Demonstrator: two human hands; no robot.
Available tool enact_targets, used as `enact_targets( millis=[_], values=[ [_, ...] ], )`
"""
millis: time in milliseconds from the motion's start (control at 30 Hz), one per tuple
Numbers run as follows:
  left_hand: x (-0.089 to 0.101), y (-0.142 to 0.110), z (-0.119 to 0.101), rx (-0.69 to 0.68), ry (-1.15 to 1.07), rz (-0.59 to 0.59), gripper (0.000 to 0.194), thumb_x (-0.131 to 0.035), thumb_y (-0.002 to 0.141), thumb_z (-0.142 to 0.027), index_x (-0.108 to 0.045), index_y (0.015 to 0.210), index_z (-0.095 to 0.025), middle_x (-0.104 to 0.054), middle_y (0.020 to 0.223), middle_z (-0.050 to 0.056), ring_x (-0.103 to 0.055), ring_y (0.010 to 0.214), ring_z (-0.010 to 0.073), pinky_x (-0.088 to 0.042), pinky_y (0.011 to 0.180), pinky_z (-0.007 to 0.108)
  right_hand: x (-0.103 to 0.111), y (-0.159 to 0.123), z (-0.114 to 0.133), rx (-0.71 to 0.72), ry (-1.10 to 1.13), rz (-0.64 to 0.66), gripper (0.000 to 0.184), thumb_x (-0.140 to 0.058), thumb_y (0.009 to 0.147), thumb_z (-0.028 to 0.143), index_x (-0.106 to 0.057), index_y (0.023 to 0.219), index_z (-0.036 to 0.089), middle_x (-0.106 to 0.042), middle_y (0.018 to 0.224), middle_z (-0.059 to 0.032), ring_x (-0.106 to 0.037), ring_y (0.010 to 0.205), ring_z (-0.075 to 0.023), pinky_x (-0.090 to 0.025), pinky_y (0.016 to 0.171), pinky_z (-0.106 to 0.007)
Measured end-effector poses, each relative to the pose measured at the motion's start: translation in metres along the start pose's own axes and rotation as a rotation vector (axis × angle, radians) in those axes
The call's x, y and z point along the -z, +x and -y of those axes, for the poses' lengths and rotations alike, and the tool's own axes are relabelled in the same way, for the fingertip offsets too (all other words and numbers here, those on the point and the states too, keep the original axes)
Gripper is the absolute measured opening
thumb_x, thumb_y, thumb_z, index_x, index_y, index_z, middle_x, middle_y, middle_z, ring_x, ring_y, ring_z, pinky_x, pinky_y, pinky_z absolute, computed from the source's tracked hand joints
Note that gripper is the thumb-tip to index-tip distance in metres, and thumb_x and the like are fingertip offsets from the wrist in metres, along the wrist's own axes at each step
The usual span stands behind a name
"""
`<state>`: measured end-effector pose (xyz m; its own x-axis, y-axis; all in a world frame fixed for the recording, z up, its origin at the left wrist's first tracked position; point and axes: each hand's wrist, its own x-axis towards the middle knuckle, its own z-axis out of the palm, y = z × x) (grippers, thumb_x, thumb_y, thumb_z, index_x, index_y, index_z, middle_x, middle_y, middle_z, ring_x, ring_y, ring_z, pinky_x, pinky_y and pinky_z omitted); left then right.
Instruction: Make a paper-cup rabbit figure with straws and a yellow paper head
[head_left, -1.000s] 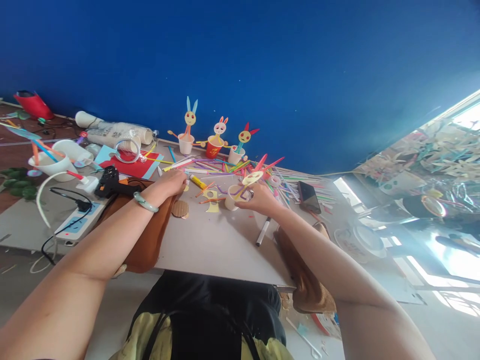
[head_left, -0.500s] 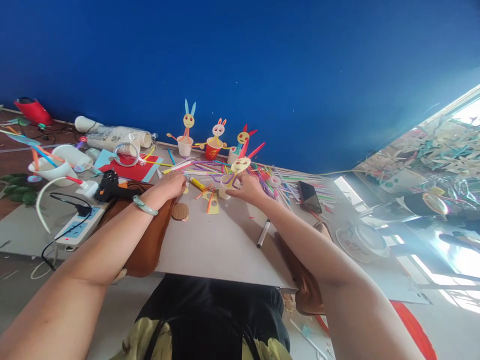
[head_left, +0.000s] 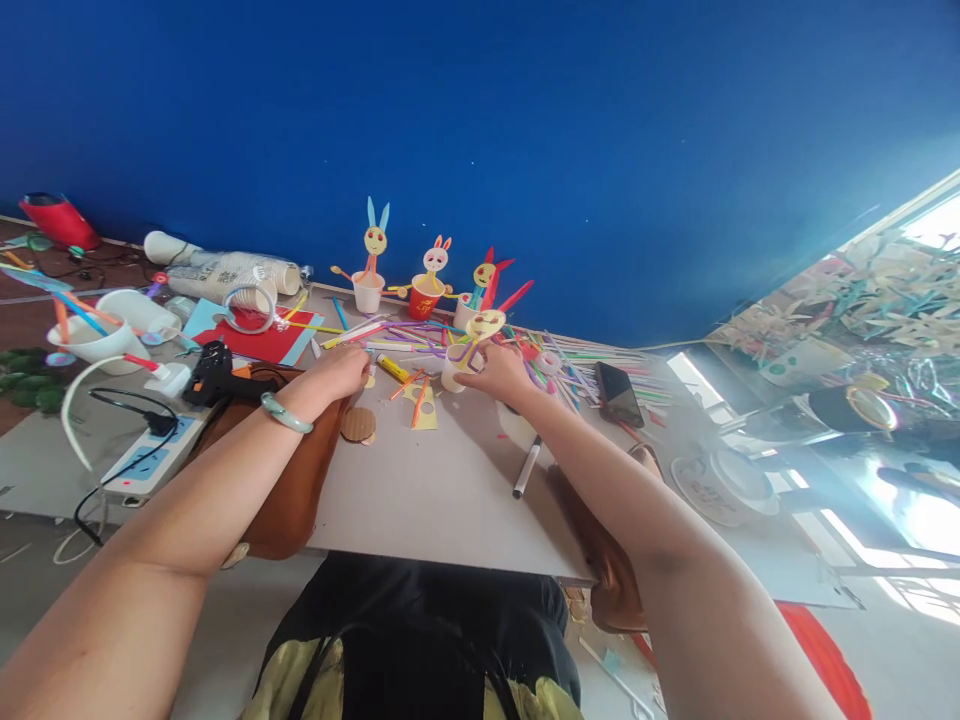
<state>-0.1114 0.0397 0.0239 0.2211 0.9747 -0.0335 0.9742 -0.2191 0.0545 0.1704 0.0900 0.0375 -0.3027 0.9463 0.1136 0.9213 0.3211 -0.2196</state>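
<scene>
So the biggest thing here is a plain deep-blue wall (head_left: 480, 150) past both hands, then a pale grey tabletop (head_left: 435, 490) under them. A brown, leathery item (head_left: 296, 505) lies beneath the left forearm, and a white power strip (head_left: 154, 460) sits further left of it.

Right hand (head_left: 506, 374): partly closed, thumb and fingers pinching the side of a small white paper cup (head_left: 452, 372). The cup's just left of that palm, between the two hands, with a yellow-faced, red-eared rabbit figure (head_left: 486, 323) poking up over it.

Left hand (head_left: 349, 371): fingers curled down over the tabletop, knuckles up. Can't tell if there's anything in it, the fingertips are hidden.

Beyond the hands there's a row of three rabbit-headed cup figures (head_left: 425, 298), plus a messy pile of colourful thin sticks (head_left: 405, 332). Black glue gun (head_left: 217, 375) is left of the left hand, black phone (head_left: 619, 394) right of the right one. Smaller stuff: a round corrugated cardboard disc (head_left: 358, 425) just nearer than the left hand, and a yellow marker (head_left: 393, 369) between the hands.
</scene>
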Motion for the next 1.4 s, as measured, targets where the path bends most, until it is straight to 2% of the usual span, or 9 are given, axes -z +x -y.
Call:
enact_targets(
  millis=[367,533,733,833,900,1033,1100,1267,1400],
  values=[
    [-0.003,0.004,0.003,-0.002,0.009,0.006,0.022,-0.051,0.084,-0.019,-0.073,0.088,-0.015,-0.074,0.100,0.016,-0.068,0.099,0.0270,-0.051,0.084,0.032,0.008,-0.004,-0.003,0.003,0.028,0.012,0.069,-0.079,0.066,0.058,-0.063,0.120,0.018,-0.073,0.101,-0.0108,-0.068,0.101,-0.0335,-0.046,0.095,-0.048],
    [-0.003,0.003,0.003,-0.008,0.009,0.004,0.021,-0.052,0.082,-0.018,-0.073,0.084,-0.015,-0.074,0.096,0.015,-0.069,0.094,0.0265,-0.051,0.079,0.032,0.010,-0.001,-0.013,-0.019,0.236,-0.031,0.068,-0.083,0.062,0.052,-0.064,0.119,0.019,-0.072,0.118,-0.0118,-0.066,0.113,-0.0324,-0.050,0.096,-0.045],
    [-0.010,0.006,0.006,-0.009,0.004,-0.052,0.021,-0.051,0.083,-0.019,-0.073,0.082,-0.016,-0.074,0.097,0.014,-0.067,0.097,0.0267,-0.051,0.080,0.032,0.014,0.000,-0.018,-0.032,0.605,-0.082,0.052,-0.079,0.066,0.034,-0.066,0.112,0.015,-0.074,0.115,-0.0126,-0.069,0.109,-0.0260,-0.052,0.096,-0.040],
    [-0.009,0.007,0.006,-0.019,-0.007,-0.084,0.019,-0.053,0.082,-0.019,-0.071,0.077,-0.016,-0.073,0.096,0.013,-0.067,0.098,0.0257,-0.050,0.084,0.032,0.015,0.000,-0.014,-0.020,0.680,-0.118,0.046,-0.077,0.066,0.029,-0.067,0.110,0.014,-0.075,0.109,-0.0120,-0.070,0.104,-0.0253,-0.054,0.092,-0.039],
    [-0.006,0.006,0.003,-0.026,-0.036,-0.140,0.019,-0.052,0.084,-0.019,-0.071,0.081,-0.015,-0.072,0.100,0.013,-0.066,0.100,0.0254,-0.050,0.088,0.032,0.015,0.001,-0.010,-0.029,0.694,-0.144,0.040,-0.076,0.066,0.028,-0.069,0.103,0.014,-0.076,0.105,-0.0119,-0.071,0.100,-0.0256,-0.055,0.088,-0.038],
    [-0.002,0.002,-0.011,-0.077,-0.207,-0.415,0.019,-0.050,0.087,-0.019,-0.068,0.087,-0.015,-0.069,0.102,0.012,-0.065,0.100,0.0237,-0.049,0.089,0.033,0.010,0.004,-0.005,-0.095,0.745,-0.163,0.033,-0.075,0.066,0.029,-0.071,0.095,0.014,-0.077,0.098,-0.0115,-0.072,0.089,-0.0245,-0.056,0.078,-0.034],
    [-0.002,-0.001,-0.023,-0.154,-0.273,-0.485,0.017,-0.050,0.088,-0.018,-0.067,0.086,-0.016,-0.069,0.100,0.010,-0.064,0.098,0.0221,-0.050,0.089,0.033,0.007,0.005,-0.003,-0.113,0.749,-0.163,0.029,-0.074,0.067,0.029,-0.072,0.091,0.013,-0.078,0.094,-0.0108,-0.072,0.085,-0.0236,-0.056,0.075,-0.033],
    [0.005,-0.004,-0.067,-0.451,-0.194,-0.288,0.019,-0.050,0.089,-0.018,-0.068,0.084,-0.017,-0.065,0.110,0.010,-0.065,0.100,0.0213,-0.051,0.082,0.031,0.000,0.006,-0.004,-0.091,0.724,-0.169,0.023,-0.071,0.071,0.031,-0.073,0.087,0.014,-0.078,0.085,-0.0077,-0.071,0.079,-0.0219,-0.054,0.071,-0.030],
    [0.016,0.001,-0.096,-0.474,-0.042,-0.161,0.025,-0.045,0.092,-0.018,-0.069,0.085,-0.014,-0.059,0.126,0.015,-0.067,0.083,0.0207,-0.052,0.073,0.035,-0.004,0.009,-0.004,-0.084,0.689,-0.192,0.017,-0.069,0.073,0.028,-0.075,0.083,0.015,-0.078,0.084,-0.0066,-0.071,0.079,-0.0212,-0.054,0.073,-0.029]
  ],
)
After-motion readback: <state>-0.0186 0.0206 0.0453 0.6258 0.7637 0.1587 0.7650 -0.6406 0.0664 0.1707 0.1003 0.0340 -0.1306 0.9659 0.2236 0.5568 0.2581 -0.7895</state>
